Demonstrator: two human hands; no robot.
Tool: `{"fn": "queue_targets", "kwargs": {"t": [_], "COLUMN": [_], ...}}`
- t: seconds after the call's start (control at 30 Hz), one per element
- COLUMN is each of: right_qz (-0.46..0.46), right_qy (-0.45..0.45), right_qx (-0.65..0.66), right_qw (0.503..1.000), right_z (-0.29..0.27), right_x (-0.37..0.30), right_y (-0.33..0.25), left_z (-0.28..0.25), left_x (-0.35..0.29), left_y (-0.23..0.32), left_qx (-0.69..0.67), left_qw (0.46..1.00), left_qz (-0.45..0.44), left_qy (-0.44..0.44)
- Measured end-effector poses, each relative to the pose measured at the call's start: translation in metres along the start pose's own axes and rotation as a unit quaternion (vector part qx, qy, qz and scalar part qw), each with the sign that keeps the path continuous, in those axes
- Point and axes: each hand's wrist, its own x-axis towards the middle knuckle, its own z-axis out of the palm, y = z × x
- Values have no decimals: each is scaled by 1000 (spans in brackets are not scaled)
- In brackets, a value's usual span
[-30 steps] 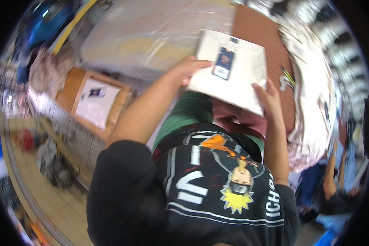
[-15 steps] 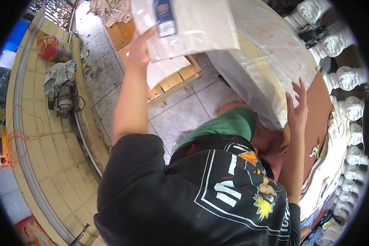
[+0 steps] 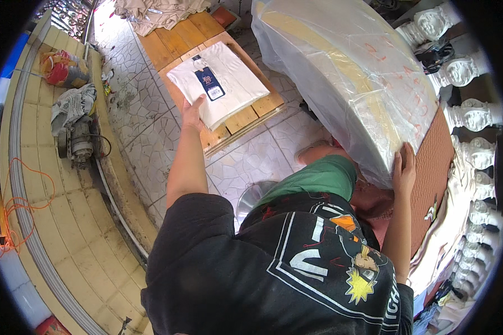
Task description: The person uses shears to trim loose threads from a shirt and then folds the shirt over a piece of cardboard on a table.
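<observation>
A folded white shirt (image 3: 237,84) with a dark blue hang tag (image 3: 209,84) lies on a low wooden bench (image 3: 179,36). My left hand (image 3: 192,114) grips its near left edge, thumb on top close to the tag; the other fingers are mostly hidden. To the right stands a large bulky stack or block wrapped in clear plastic sheeting (image 3: 341,72), with red handwriting on it. My right hand (image 3: 404,167) rests against its near corner, fingers stretched out on the plastic and holding nothing.
Beige crumpled garments (image 3: 159,12) lie at the bench's far end. A low tiled ledge (image 3: 78,223) carries a motor (image 3: 81,142) on the left. White balusters (image 3: 478,114) line the right, beside pale cloth (image 3: 444,206). A round metal piece (image 3: 254,198) is near my leg.
My left hand has come down with the plastic-looking white packet, and a tagged white shirt now lies flat on the bench. My right hand has moved from the air onto the plastic sheeting.
</observation>
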Motion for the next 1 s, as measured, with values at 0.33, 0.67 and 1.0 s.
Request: {"fn": "queue_targets", "kwargs": {"t": [0.33, 0.67, 1.0], "right_qz": [-4, 12, -4], "right_qy": [8, 18, 25], "right_qx": [3, 28, 80], "right_qw": [1000, 999, 996], "right_z": [1, -8, -28], "right_x": [-2, -8, -22], "right_y": [3, 3, 0], "left_z": [9, 9, 35], "left_x": [10, 27, 16], "left_y": [-4, -23, 36], "left_qx": [92, 401, 438], "left_qw": [995, 889, 820], "left_qz": [-9, 122, 199], "left_qy": [36, 188, 311]}}
